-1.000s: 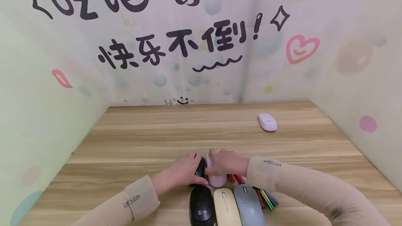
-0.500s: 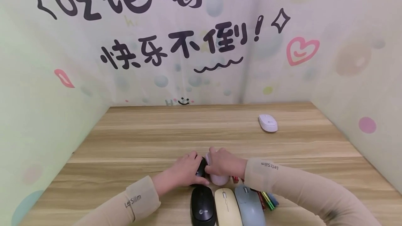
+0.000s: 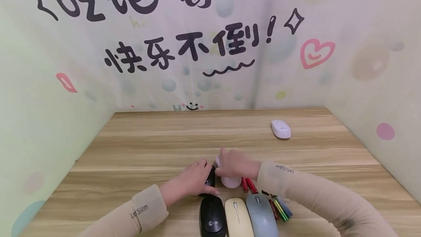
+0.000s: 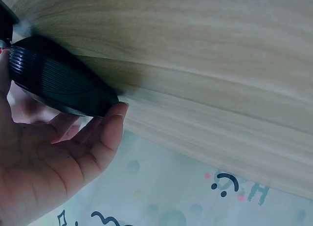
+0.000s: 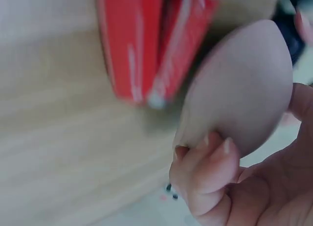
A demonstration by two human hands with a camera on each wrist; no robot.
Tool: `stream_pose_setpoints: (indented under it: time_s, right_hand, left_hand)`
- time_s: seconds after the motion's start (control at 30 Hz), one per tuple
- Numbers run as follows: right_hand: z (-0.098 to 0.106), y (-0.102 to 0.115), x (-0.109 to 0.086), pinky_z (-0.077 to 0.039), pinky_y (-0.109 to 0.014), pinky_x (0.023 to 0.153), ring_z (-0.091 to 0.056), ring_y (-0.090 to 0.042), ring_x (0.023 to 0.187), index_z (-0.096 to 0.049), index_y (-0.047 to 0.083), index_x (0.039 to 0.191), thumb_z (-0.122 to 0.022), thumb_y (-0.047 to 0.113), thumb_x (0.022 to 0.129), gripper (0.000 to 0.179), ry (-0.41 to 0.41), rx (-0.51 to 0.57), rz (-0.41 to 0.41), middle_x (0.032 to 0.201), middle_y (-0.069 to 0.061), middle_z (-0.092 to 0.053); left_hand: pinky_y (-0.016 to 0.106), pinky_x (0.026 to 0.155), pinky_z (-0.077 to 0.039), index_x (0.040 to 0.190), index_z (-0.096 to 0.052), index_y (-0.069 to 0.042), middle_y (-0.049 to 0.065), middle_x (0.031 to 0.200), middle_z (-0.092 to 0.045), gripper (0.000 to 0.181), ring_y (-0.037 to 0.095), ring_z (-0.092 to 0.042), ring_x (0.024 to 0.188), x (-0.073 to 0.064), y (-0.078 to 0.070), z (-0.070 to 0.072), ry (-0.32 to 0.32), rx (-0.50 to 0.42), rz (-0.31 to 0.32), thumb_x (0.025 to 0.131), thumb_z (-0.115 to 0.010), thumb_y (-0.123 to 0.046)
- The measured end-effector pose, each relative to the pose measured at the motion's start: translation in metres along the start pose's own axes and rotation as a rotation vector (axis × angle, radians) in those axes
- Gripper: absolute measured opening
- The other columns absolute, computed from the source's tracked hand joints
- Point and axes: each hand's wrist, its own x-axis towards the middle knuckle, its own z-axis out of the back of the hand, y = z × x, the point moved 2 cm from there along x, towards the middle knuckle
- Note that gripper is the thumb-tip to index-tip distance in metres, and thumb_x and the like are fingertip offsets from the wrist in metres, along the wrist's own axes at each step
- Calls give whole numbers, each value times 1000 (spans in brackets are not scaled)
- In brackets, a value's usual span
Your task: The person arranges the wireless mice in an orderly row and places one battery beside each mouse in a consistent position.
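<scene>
My left hand (image 3: pixel 194 178) grips a black computer mouse (image 3: pixel 211 179) on the table, thumb at the near end and fingers over the far end. In the left wrist view, the ribbed side of that black mouse (image 4: pixel 58 79) shows between thumb and fingers. Just to the right, my right hand (image 3: pixel 235 164) holds a pale pinkish mouse (image 3: pixel 231 183), covering much of it. Fingers curl against one side of the pale mouse (image 5: pixel 244 84) in the right wrist view, the thumb on the other.
A row of a black mouse (image 3: pixel 212 217), a cream mouse (image 3: pixel 238 217) and a blue-grey mouse (image 3: pixel 262 215) lies in front. Red pens (image 3: pixel 251 185) and several coloured pens (image 3: pixel 281 207) lie to the right. A white mouse (image 3: pixel 281 129) sits at the back right of the wooden table (image 3: pixel 158 138).
My right hand has slid the pale mouse a little away from the front row, uncovering more of the red pens. The left hand and its black mouse have stayed nearly in place.
</scene>
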Motion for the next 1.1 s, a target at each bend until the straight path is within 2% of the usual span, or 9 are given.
stream_pose_setpoints:
  time_s: [0.17,0.3,0.47,0.63,0.77,0.93,1.1]
  right_hand:
    - [25,-11,24,-45,-29,50,-55,-19,64,-45,-1,116,-61,35,79,54,-13,57,-48,84,-13,-55]
    - [48,-22,47,-48,-30,57,-58,-22,73,-36,-4,131,-56,40,82,69,-43,51,-99,95,-18,-59]
    - [63,-38,76,-49,-34,69,-59,-25,85,-34,-4,131,-51,42,84,68,-55,48,-135,106,-20,-57]
    - [52,-62,105,-49,-36,70,-58,-29,90,-34,-1,131,-50,46,83,69,-70,32,-134,108,-21,-56]
    - [39,-82,123,-49,-37,66,-58,-29,90,-37,1,131,-51,46,82,68,-117,32,-115,108,-20,-56]
    - [29,-96,134,-48,-40,70,-57,-30,92,-41,3,131,-49,45,81,66,-170,21,-122,112,-21,-56]
    - [21,-101,139,-48,-42,74,-57,-31,94,-45,4,125,-50,47,80,62,-199,18,-145,112,-22,-56]
  left_hand:
    - [36,73,-47,113,-54,-2,13,101,-52,76,25,-55,83,1,0,-1,-2,14,-8,69,-66,-63]
    - [35,70,-47,111,-54,-2,10,96,-51,74,23,-54,78,1,1,-2,-11,19,-14,69,-66,-62]
    - [33,68,-46,111,-54,-3,9,95,-49,72,20,-52,75,1,2,-3,-9,43,-22,71,-64,-62]
    - [31,68,-46,110,-54,-4,8,96,-49,71,19,-50,74,2,2,-5,2,67,-30,72,-62,-63]
    - [31,67,-46,110,-54,-4,8,96,-50,70,19,-51,74,3,2,-4,0,68,-40,72,-62,-63]
    - [31,67,-46,108,-54,-4,8,96,-50,68,19,-51,74,3,2,-2,-7,42,-36,72,-64,-61]
    - [31,67,-45,105,-54,-4,8,95,-49,67,19,-50,75,2,2,-2,-5,45,-33,72,-64,-60]
